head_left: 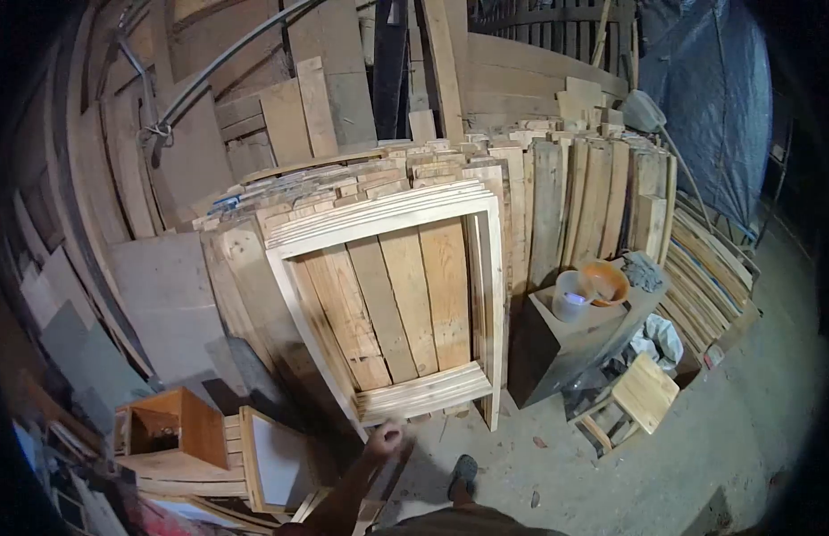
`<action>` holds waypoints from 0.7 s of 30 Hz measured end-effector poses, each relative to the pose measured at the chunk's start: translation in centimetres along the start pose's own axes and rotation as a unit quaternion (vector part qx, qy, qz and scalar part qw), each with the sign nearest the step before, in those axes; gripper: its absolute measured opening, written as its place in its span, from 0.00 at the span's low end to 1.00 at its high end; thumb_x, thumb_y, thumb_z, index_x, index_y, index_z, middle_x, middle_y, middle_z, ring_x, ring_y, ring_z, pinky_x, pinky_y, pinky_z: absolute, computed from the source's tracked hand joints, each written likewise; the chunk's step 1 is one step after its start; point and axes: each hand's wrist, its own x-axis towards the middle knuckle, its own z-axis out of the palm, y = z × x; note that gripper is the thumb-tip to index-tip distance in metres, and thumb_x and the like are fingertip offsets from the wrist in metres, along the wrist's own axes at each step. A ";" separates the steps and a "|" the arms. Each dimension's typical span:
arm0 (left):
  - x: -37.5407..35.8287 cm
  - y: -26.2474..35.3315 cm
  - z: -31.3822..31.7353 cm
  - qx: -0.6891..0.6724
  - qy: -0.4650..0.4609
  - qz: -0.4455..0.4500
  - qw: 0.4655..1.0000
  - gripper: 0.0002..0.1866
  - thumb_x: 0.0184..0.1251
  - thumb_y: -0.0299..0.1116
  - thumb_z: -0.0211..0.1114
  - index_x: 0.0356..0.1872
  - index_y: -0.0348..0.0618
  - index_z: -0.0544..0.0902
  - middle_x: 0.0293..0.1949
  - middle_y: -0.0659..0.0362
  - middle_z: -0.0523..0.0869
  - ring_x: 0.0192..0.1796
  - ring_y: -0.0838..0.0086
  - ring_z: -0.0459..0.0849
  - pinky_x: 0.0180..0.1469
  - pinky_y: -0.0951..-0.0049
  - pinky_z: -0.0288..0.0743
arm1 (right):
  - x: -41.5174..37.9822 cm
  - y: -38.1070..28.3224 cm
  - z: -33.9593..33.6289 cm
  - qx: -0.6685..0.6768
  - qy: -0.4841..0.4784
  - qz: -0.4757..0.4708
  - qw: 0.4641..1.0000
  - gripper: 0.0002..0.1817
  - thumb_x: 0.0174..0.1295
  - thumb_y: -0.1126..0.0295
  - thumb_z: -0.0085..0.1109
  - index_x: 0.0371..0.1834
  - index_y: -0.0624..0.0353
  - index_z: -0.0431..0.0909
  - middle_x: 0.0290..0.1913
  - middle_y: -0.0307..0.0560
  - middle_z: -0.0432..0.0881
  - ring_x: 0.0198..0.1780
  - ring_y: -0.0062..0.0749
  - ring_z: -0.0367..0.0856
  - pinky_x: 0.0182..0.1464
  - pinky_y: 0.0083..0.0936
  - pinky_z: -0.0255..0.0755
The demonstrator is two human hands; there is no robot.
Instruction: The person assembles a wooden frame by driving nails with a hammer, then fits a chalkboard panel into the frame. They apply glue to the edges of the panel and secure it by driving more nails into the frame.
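Observation:
A stack of pale wooden frames (387, 214) leans upright against piled boards in the middle of the view. Close to its lower left corner is my left hand (385, 438), at the end of a forearm that comes up from the bottom edge. The fingers look curled, but the hand is small and dim, and whether it touches the frame or holds anything cannot be made out. My right hand does not show.
A small wooden stool (645, 393) stands on the floor at the right. Behind it, an orange bowl (604, 282) and a white bucket (570, 299) sit on a dark box (557, 344). An open wooden box (200, 429) lies at the lower left.

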 end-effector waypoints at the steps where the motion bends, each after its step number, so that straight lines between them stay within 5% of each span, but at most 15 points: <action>1: 3.2 0.4 -0.7 0.003 0.005 0.001 1.000 0.11 0.63 0.33 0.64 0.40 0.37 0.79 0.34 0.58 0.83 0.39 0.72 0.83 0.41 0.71 0.76 | 2.7 -3.8 -0.3 -0.015 -0.015 -0.006 1.000 0.19 0.62 0.53 0.54 0.33 0.61 0.80 0.27 0.49 0.83 0.27 0.38 0.81 0.28 0.37 0.75; 4: 12.7 1.8 -5.4 0.148 0.097 0.027 0.984 0.15 0.62 0.34 0.66 0.47 0.41 0.79 0.43 0.51 0.82 0.46 0.65 0.81 0.48 0.66 0.75 | 13.8 -15.8 -2.3 -0.045 -0.093 -0.128 0.986 0.20 0.61 0.53 0.54 0.28 0.61 0.81 0.26 0.49 0.84 0.27 0.40 0.83 0.29 0.39 0.76; 5: 16.0 5.3 -7.3 0.162 0.134 0.046 0.977 0.17 0.62 0.35 0.66 0.49 0.40 0.78 0.45 0.50 0.82 0.48 0.63 0.81 0.50 0.65 0.74 | 18.2 -18.3 -2.3 -0.001 -0.040 -0.277 0.960 0.22 0.63 0.52 0.50 0.29 0.60 0.81 0.25 0.49 0.83 0.25 0.39 0.82 0.29 0.36 0.74; 6: 19.1 8.9 -8.8 0.172 0.171 0.065 0.968 0.18 0.63 0.36 0.66 0.52 0.40 0.77 0.47 0.50 0.81 0.51 0.61 0.80 0.53 0.63 0.73 | 24.0 -24.0 -2.2 -0.406 0.025 -0.299 0.863 0.21 0.64 0.52 0.48 0.29 0.57 0.81 0.24 0.49 0.82 0.22 0.39 0.80 0.27 0.33 0.75; 7: 21.2 16.5 -9.2 0.179 0.207 0.078 0.959 0.21 0.64 0.37 0.64 0.55 0.40 0.75 0.50 0.49 0.80 0.54 0.59 0.78 0.56 0.61 0.71 | 15.5 -33.0 -0.2 -0.328 0.050 -0.405 0.852 0.20 0.65 0.50 0.47 0.30 0.52 0.81 0.23 0.49 0.81 0.22 0.39 0.79 0.29 0.33 0.75; 8: 24.7 18.3 -10.9 0.194 0.223 0.108 0.949 0.22 0.65 0.38 0.64 0.57 0.40 0.73 0.52 0.48 0.79 0.56 0.57 0.77 0.58 0.61 0.69 | 12.7 -40.5 1.6 -0.463 0.103 -0.397 0.786 0.20 0.63 0.53 0.52 0.28 0.59 0.82 0.26 0.47 0.83 0.23 0.36 0.80 0.25 0.33 0.73; 10: 30.0 22.0 -13.9 0.265 0.258 0.169 0.913 0.25 0.65 0.38 0.63 0.60 0.39 0.71 0.56 0.45 0.76 0.60 0.54 0.73 0.62 0.59 0.67 | 8.8 -50.6 4.5 -0.174 0.048 -0.358 0.916 0.19 0.61 0.59 0.56 0.37 0.70 0.80 0.31 0.53 0.83 0.29 0.35 0.82 0.33 0.31 0.75; 12: 33.7 26.9 -14.8 0.350 0.277 0.186 0.875 0.29 0.63 0.37 0.63 0.63 0.37 0.67 0.61 0.44 0.71 0.65 0.49 0.66 0.67 0.55 0.60 | 10.8 -57.2 6.7 -0.173 0.102 -0.430 0.880 0.20 0.63 0.55 0.53 0.35 0.64 0.81 0.28 0.46 0.83 0.30 0.30 0.81 0.29 0.27 0.73; 15: 38.4 25.8 -16.2 0.486 0.268 0.147 0.819 0.33 0.59 0.37 0.64 0.66 0.40 0.65 0.67 0.48 0.64 0.72 0.52 0.57 0.71 0.44 0.44 | 2.0 -66.9 12.2 -0.091 0.020 -0.430 0.898 0.15 0.63 0.60 0.57 0.36 0.64 0.81 0.30 0.41 0.81 0.31 0.24 0.78 0.35 0.23 0.73; 18: 38.9 25.1 -14.8 0.584 0.252 0.101 0.765 0.35 0.59 0.40 0.64 0.67 0.41 0.64 0.68 0.50 0.64 0.73 0.54 0.55 0.72 0.42 0.39 | 1.5 -74.1 16.0 -0.126 0.020 -0.509 0.851 0.14 0.65 0.61 0.57 0.39 0.63 0.80 0.34 0.37 0.80 0.38 0.21 0.75 0.43 0.21 0.70; 19: 39.0 23.8 -15.0 0.591 0.287 0.170 0.734 0.35 0.58 0.42 0.63 0.67 0.42 0.65 0.68 0.51 0.64 0.73 0.55 0.55 0.72 0.45 0.38 | -1.2 -77.0 17.3 -0.106 0.024 -0.528 0.842 0.14 0.66 0.61 0.56 0.40 0.63 0.79 0.36 0.36 0.80 0.41 0.21 0.74 0.46 0.22 0.70; 21: 38.4 25.1 -15.0 0.588 0.270 0.158 0.746 0.35 0.58 0.42 0.63 0.67 0.43 0.65 0.69 0.52 0.64 0.73 0.55 0.55 0.73 0.46 0.38 | -4.0 -82.8 18.9 -0.075 0.041 -0.561 0.824 0.15 0.67 0.60 0.55 0.43 0.63 0.78 0.39 0.38 0.80 0.45 0.23 0.74 0.51 0.24 0.68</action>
